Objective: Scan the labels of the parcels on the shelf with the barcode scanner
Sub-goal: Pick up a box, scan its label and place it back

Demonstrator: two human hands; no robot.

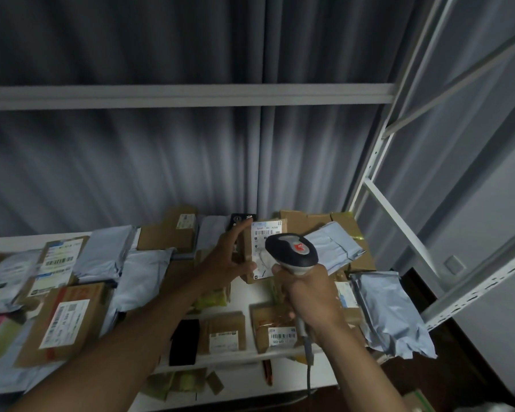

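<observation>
Fingers of the left hand (227, 264) curl round a small cardboard parcel (260, 251), tilting its white label (263, 243) up above the shelf (244, 288). The right hand (308, 295) grips the barcode scanner (292, 253) by its handle, its head just before that label. Cardboard boxes and grey mailer bags (391, 313) crowd the shelf around them.

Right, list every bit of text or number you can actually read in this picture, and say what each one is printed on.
"502-603", roughly: white label on the small brown cardboard box at the shelf's front edge, beside the right hand.
Unreadable, blurred: barcode label on the tilted brown cardboard parcel that the left hand holds.
Unreadable: red mark on the grey-and-black barcode scanner.
Unreadable: label on the large flat brown cardboard parcel at left.
</observation>
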